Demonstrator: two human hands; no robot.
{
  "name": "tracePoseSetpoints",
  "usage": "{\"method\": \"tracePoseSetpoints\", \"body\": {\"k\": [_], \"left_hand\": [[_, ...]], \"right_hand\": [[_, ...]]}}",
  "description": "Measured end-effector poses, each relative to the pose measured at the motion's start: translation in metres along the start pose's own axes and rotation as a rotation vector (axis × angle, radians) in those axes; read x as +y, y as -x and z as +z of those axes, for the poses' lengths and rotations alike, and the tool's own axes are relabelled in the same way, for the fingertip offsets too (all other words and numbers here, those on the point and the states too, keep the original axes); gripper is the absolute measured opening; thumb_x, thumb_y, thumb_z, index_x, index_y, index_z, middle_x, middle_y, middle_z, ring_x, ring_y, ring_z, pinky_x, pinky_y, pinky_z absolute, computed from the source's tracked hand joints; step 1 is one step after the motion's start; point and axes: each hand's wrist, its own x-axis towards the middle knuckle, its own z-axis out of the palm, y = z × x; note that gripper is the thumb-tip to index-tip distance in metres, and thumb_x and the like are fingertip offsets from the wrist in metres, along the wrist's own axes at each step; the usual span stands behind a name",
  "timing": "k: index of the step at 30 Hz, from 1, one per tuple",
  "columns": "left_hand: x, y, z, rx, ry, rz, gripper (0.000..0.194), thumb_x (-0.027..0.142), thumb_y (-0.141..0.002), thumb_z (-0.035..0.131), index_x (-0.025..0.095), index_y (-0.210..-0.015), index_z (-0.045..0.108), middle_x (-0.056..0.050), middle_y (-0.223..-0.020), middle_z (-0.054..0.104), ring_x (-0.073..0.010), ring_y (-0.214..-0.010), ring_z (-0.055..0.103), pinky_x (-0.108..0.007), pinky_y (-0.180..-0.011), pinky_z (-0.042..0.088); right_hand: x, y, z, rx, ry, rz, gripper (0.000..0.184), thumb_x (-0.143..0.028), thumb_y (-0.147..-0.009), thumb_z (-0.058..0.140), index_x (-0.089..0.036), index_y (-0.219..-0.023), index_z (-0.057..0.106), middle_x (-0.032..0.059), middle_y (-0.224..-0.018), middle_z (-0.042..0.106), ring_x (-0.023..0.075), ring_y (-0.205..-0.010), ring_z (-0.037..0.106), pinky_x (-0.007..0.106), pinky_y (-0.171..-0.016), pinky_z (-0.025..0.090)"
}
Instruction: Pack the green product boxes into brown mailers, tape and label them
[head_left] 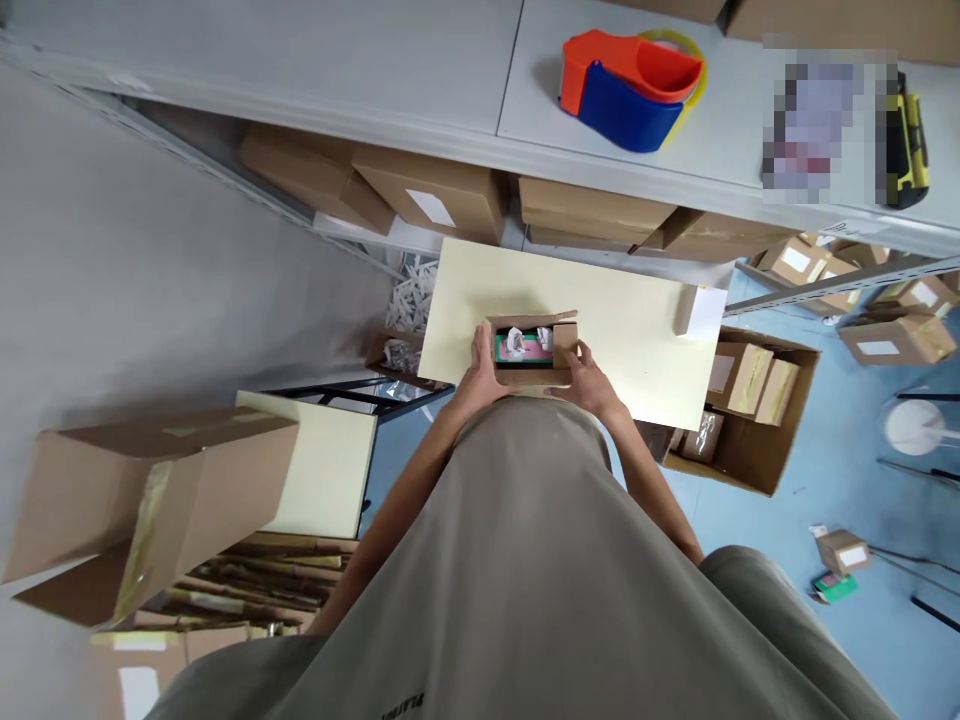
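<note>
**Small cardboard box held at both ends on the tabletop**

Through the head camera I see a small cardboard box (534,378), open at the top, near the middle of the pale tabletop (630,350), close to its near edge. Inside I can make out a green-and-pink item (534,350) with crumpled white paper (515,341) over part of it. A flap covers the box's right end.

My left hand (484,372) holds the left end, fingers along its side and thumb toward the near wall. My right hand (589,382) holds the right end near its close corner, fingers bent around it.

Farther right on the tabletop, I have a white box (705,312) by the edge. Below that edge sits a large carton (793,425) with smaller boxes in it. To the left is a heap of white pieces (414,298). Beyond the tabletop, a grey shelf (390,65) carries an orange-and-blue tape dispenser (626,110).
</note>
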Motion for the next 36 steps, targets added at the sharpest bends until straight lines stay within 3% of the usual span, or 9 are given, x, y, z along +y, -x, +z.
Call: {"method": "tracePoseSetpoints", "body": {"k": [4,6,11,14,17,22,30,33,36], "left_hand": [[0.010,-0.018,-0.013,0.001,-0.113,0.020,0.165,0.062,-0.071,0.106,0.030,-0.187,-0.007,-0.025,-0.194,0.007,-0.0490,-0.178,0.021,-0.058,-0.131,0.049],[0.015,-0.024,-0.021,-0.025,-0.187,0.045,0.150,0.061,-0.077,0.103,0.031,-0.188,0.007,-0.024,-0.191,0.021,-0.0490,-0.175,0.031,-0.057,-0.127,0.053],[0.021,-0.025,-0.030,0.017,-0.313,0.057,0.062,0.043,-0.106,0.078,0.029,-0.163,0.059,-0.016,-0.159,0.065,-0.0345,-0.134,0.074,-0.046,-0.114,0.060],[0.019,-0.024,-0.025,0.085,-0.374,0.022,0.023,0.034,-0.111,0.068,0.027,-0.131,0.079,-0.013,-0.152,0.067,-0.0275,-0.115,0.078,-0.040,-0.104,0.062],[0.016,-0.025,-0.015,0.148,-0.417,-0.033,0.019,0.032,-0.112,0.066,0.026,-0.115,0.084,-0.012,-0.151,0.066,-0.0270,-0.115,0.077,-0.038,-0.098,0.062],[0.013,-0.028,-0.004,0.189,-0.423,-0.096,0.016,0.031,-0.110,0.071,0.027,-0.110,0.086,-0.009,-0.141,0.073,-0.0252,-0.114,0.077,-0.033,-0.094,0.060],[-0.002,-0.032,-0.007,0.224,-0.274,-0.055,0.013,0.027,-0.105,0.075,0.025,-0.107,0.088,-0.009,-0.134,0.074,-0.0220,-0.108,0.079,-0.033,-0.103,0.063],[0.000,-0.032,-0.015,0.198,-0.296,-0.006,0.013,0.026,-0.103,0.076,0.026,-0.106,0.088,-0.010,-0.135,0.074,-0.0264,-0.116,0.078,-0.040,-0.110,0.063],[0.023,-0.045,-0.032,0.217,-0.409,0.164,0.021,0.027,-0.100,0.078,0.030,-0.118,0.088,-0.014,-0.147,0.071,-0.0369,-0.136,0.069,-0.055,-0.119,0.059]], "right_hand": [[0.001,-0.012,-0.004,0.016,0.097,-0.001,0.064,-0.049,-0.103,0.079,-0.019,-0.157,0.063,0.0249,-0.175,0.046,0.0463,-0.144,0.069,0.057,-0.117,0.060],[0.004,-0.017,-0.008,0.034,0.089,0.017,0.065,-0.049,-0.106,0.074,-0.017,-0.161,0.059,0.0261,-0.166,0.056,0.0458,-0.131,0.075,0.058,-0.110,0.063],[0.011,-0.023,-0.014,0.188,0.020,-0.006,0.099,-0.042,-0.105,0.071,-0.026,-0.186,0.016,0.0238,-0.163,0.059,0.0401,-0.113,0.080,0.053,-0.092,0.067],[0.010,-0.027,-0.012,0.221,0.063,-0.039,0.074,-0.038,-0.109,0.064,-0.026,-0.178,0.040,0.0210,-0.168,0.054,0.0366,-0.108,0.081,0.051,-0.088,0.069],[0.008,-0.029,-0.005,0.229,0.159,-0.019,0.048,-0.036,-0.113,0.056,-0.024,-0.159,0.065,0.0184,-0.168,0.055,0.0341,-0.105,0.081,0.048,-0.084,0.069],[0.016,-0.029,0.012,0.332,0.210,0.004,0.041,-0.035,-0.117,0.050,-0.031,-0.147,0.079,0.0091,-0.170,0.061,0.0277,-0.106,0.083,0.041,-0.084,0.070],[0.036,-0.038,0.034,0.507,-0.381,-0.005,0.039,-0.045,-0.110,0.058,-0.024,-0.122,0.088,0.0118,-0.157,0.075,0.0233,-0.100,0.083,0.038,-0.090,0.073],[0.032,-0.040,0.021,0.453,-0.338,-0.016,0.034,-0.044,-0.106,0.064,-0.023,-0.116,0.088,0.0141,-0.149,0.076,0.0251,-0.100,0.083,0.042,-0.089,0.073],[0.015,-0.043,-0.026,0.499,-0.095,-0.124,0.029,-0.041,-0.107,0.067,-0.024,-0.120,0.086,0.0164,-0.147,0.073,0.0328,-0.122,0.078,0.052,-0.106,0.068]]}}
